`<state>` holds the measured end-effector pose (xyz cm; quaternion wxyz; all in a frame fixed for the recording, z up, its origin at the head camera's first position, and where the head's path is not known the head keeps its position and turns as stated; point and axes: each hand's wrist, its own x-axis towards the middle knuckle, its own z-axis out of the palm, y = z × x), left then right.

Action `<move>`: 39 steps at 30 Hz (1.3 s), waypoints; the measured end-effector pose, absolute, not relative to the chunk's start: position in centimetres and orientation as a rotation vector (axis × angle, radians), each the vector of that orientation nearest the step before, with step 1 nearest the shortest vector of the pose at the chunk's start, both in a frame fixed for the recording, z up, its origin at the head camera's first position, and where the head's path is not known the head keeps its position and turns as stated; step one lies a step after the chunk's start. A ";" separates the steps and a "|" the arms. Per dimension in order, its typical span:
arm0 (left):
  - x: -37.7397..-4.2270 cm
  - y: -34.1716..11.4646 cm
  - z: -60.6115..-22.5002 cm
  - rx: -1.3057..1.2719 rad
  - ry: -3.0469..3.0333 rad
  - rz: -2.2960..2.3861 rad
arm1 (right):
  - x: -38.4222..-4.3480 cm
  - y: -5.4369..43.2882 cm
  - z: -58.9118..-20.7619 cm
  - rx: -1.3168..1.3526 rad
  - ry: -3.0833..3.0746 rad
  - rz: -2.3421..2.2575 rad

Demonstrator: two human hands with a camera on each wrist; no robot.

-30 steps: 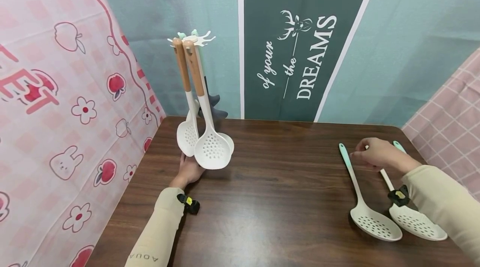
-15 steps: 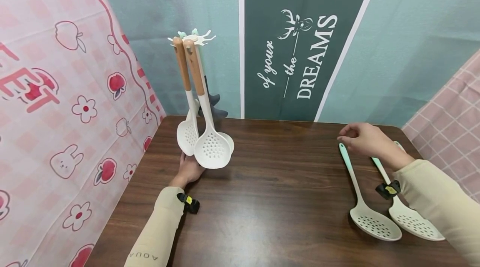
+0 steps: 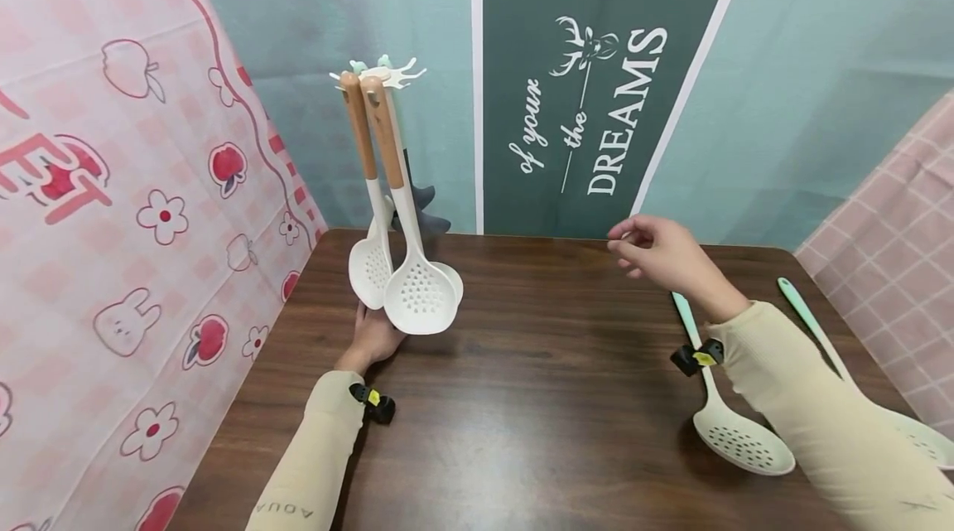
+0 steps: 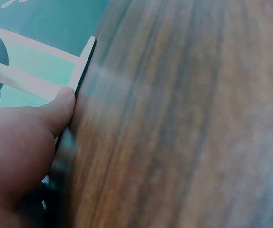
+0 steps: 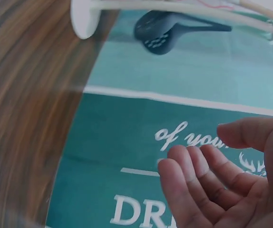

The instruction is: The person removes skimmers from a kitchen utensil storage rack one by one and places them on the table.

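Note:
A white utensil stand point(image 3: 395, 77) with branching hooks on top stands at the back left. From its near side hang two wooden-handled slotted spoons, one in front point(image 3: 421, 299) and one to its left point(image 3: 370, 266). My left hand point(image 3: 376, 339) holds the stand low down, partly hidden under the spoons; its thumb point(image 4: 65, 102) presses on the white base point(image 4: 85, 59) in the left wrist view. Nothing is in my right hand point(image 3: 659, 253), which hovers near the table's back edge, fingers loosely bent. Below it lies a mint-handled skimmer point(image 3: 745, 441).
Another mint-handled skimmer point(image 3: 805, 307) lies farther right, partly under the right sleeve point(image 3: 805, 415). Dark utensils point(image 5: 158, 35) hang at the stand's far side. Behind the brown table point(image 3: 551, 365) hangs a teal curtain point(image 3: 790, 100); a pink patterned cloth point(image 3: 186, 282) borders the left.
My right hand has risen off the skimmers and moved left toward the table's back edge, uncovering the far-right skimmer's handle. The left hand and stand stay put.

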<state>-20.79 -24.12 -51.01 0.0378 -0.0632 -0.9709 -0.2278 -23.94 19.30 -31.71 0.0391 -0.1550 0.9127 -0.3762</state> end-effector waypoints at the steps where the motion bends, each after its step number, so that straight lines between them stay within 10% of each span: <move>1: -20.8 -24.1 -51.0 -0.191 -2.980 -0.702 | -24.0 18.8 -31.6 -0.490 2.793 -1.175; 39: -20.9 -24.2 -51.1 -0.175 -2.981 -0.720 | -23.7 2.3 -30.5 -0.828 2.544 -1.548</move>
